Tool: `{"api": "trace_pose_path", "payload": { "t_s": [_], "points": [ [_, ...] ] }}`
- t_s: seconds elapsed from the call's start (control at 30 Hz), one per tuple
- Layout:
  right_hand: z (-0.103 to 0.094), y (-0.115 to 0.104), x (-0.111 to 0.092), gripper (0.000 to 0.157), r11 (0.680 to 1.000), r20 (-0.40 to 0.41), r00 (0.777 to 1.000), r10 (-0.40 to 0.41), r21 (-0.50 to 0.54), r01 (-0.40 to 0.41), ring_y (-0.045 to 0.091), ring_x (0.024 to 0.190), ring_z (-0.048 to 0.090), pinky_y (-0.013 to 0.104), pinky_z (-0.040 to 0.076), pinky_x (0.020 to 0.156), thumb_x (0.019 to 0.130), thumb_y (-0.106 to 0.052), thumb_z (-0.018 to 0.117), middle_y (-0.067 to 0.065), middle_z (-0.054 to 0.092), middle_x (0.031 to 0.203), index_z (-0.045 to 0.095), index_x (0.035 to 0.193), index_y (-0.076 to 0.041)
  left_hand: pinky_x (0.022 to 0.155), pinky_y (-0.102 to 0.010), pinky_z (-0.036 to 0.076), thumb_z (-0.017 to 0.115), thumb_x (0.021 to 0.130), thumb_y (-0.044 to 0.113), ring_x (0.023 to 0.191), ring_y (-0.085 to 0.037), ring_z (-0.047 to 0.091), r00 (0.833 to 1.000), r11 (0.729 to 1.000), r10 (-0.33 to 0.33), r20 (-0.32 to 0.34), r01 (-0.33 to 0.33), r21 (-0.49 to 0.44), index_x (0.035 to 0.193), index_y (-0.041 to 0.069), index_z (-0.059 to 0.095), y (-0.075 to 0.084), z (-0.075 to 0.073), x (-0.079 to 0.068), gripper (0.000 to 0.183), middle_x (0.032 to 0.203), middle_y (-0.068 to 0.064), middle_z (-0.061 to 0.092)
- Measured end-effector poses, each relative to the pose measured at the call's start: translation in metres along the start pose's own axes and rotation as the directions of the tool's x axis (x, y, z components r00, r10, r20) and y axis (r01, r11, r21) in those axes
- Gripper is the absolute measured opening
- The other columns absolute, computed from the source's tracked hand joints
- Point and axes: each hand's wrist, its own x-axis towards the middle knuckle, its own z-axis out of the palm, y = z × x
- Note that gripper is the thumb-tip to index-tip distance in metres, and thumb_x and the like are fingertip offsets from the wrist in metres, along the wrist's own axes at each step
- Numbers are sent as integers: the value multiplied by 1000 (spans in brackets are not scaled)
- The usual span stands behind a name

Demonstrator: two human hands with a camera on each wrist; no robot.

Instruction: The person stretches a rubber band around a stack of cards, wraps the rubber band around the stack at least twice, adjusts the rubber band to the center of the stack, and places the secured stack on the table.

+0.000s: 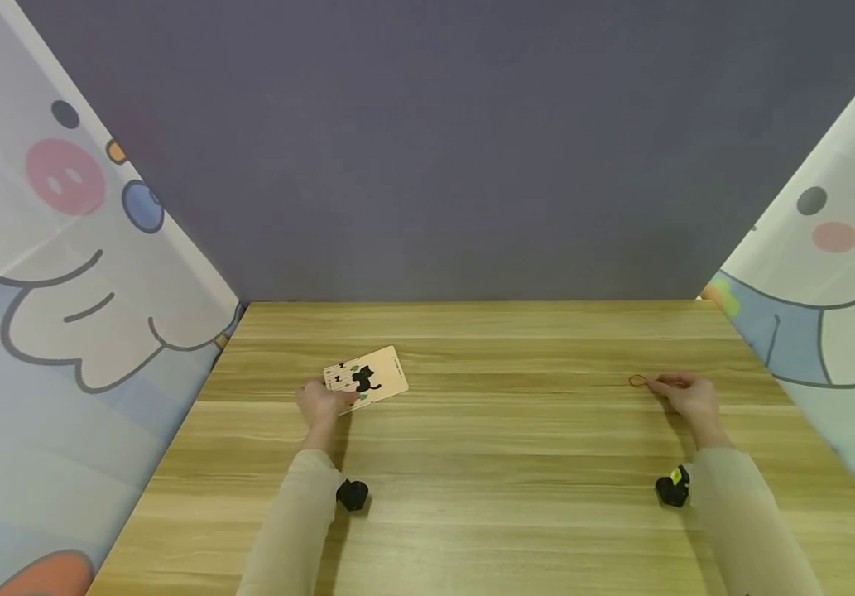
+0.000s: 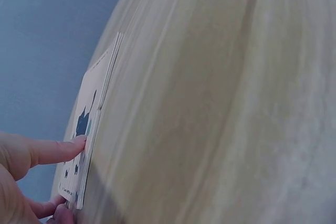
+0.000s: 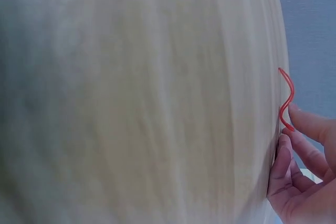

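Observation:
On the left of the table lies a thin cream notepad [image 1: 388, 374], printed with a black cat and green leaves. Layers show along its edge in the left wrist view. My left hand [image 1: 320, 401] grips its near left corner, thumb on the printed face and other fingers at the underside. Far to the right, my right hand [image 1: 691, 399] pinches a thin red rubber band [image 3: 292, 88] between thumb and fingertip. The band's twisted loop sticks out beyond the fingertips, low over the wood. The other right fingers are curled close to the tabletop.
The wood-grain table [image 1: 487, 463] meets a dark grey panel [image 1: 472, 165] at the back. Cartoon-printed curtains [image 1: 40, 273] stand at both sides. Black devices [image 1: 353, 495] sit at both wrists, beside the pale sleeves [image 1: 293, 521].

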Motion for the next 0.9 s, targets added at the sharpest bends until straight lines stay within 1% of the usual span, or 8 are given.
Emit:
{"api": "trace_pose_path", "payload": {
  "t_s": [0.1,0.17,0.23,0.37,0.6,0.67,0.8,0.9],
  "points": [
    [-1,1,1,48,999,-27,999,-20,-27,19,21,80,52,20,44,53,83,-30,61,11,63,88,56,108,10,94,-50,37,80,61,11,109,-41,30,1000,1000,-16,2,16,8,101,-7,59,2,1,1,49,116,-31,38],
    [-2,2,2,42,998,-48,998,-33,-53,30,11,68,49,18,41,48,82,-27,62,-1,63,77,59,103,10,93,-50,38,80,61,12,108,-42,31,1000,1000,-22,2,22,22,94,-7,58,2,2,1,44,115,-32,38],
    [-3,3,3,37,997,-60,997,-41,-68,37,7,62,45,18,40,46,82,-23,62,-8,60,69,60,99,10,91,-49,39,80,61,13,106,-41,33,1000,999,-27,-2,27,42,87,-7,57,4,2,1,40,113,-32,39],
    [-3,4,4,33,995,-76,996,-56,-86,50,12,67,46,19,37,51,82,-21,62,-5,60,67,62,93,10,91,-49,38,80,62,14,104,-42,34,1000,996,-27,-6,28,80,85,-10,55,6,3,1,41,111,-33,40],
    [-2,7,3,35,996,-85,995,-48,-74,42,10,68,47,17,41,49,83,-24,61,-4,62,70,62,96,10,92,-52,38,79,62,13,105,-46,35,1000,993,-20,1,20,117,109,-17,40,9,4,0,68,112,-35,38],
    [-2,7,3,36,998,-87,995,-40,-61,34,9,69,47,17,41,50,83,-24,61,-5,62,70,62,96,10,92,-52,38,79,62,13,105,-47,35,1000,991,-22,-1,22,131,111,-17,36,10,4,-1,72,112,-36,38],
    [-2,6,3,38,1000,-74,997,-25,-12,24,4,66,47,18,45,50,85,-24,59,-7,60,70,60,100,11,89,-52,41,79,62,11,103,-48,37,1000,989,-10,0,10,149,113,-17,33,11,5,-1,74,111,-34,40],
    [-2,2,-1,38,998,-55,998,-24,61,28,0,59,50,19,51,49,85,-22,58,-10,58,69,58,101,12,86,-52,43,79,62,10,101,-48,38,1000,991,-9,5,8,136,114,-17,32,9,4,0,75,110,-33,41]
  ]
}}
